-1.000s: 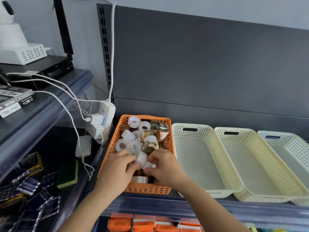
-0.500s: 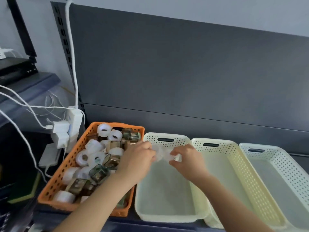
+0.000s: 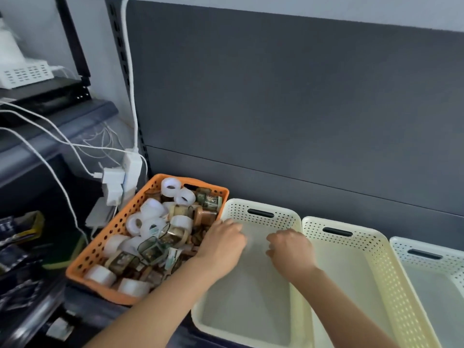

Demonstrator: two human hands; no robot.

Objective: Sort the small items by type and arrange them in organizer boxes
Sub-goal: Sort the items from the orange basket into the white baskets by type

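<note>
Four baskets stand in a row on a shelf (image 3: 163, 340) against the back panel (image 3: 288, 109): the leftmost basket (image 3: 100, 249) holds a heap of tape rolls (image 3: 160, 222), and to its right sit the second basket (image 3: 296, 310), third basket (image 3: 396, 297) and fourth basket (image 3: 452, 257). A power strip (image 3: 130, 169) hangs just left of the leftmost basket, behind its far corner

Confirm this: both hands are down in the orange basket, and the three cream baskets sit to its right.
Not quite. In the head view both hands, left hand and right hand, are down in the first cream basket, not the orange basket. The three cream baskets do sit to its right.
</note>
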